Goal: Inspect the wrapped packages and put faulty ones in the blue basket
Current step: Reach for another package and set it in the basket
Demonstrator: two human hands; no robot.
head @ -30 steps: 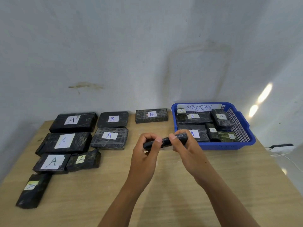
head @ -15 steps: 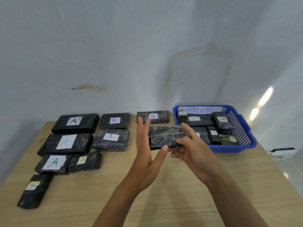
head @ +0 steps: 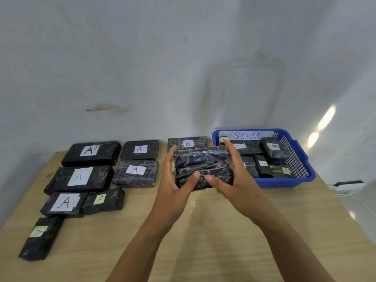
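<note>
Head view: my left grip [head: 175, 185] and right grip [head: 234, 186] both pinch the package [head: 202, 165], raised above the surface [head: 203, 231] near the basket [head: 284, 183]. I should turn it slowly, thumbs light, checking every seam of the wrap for tears

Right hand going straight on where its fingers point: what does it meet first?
Likely the blue basket, left rim by the ABNORMAL label; depth is unclear, so the right hand and its wrapped package may pass above.
</note>
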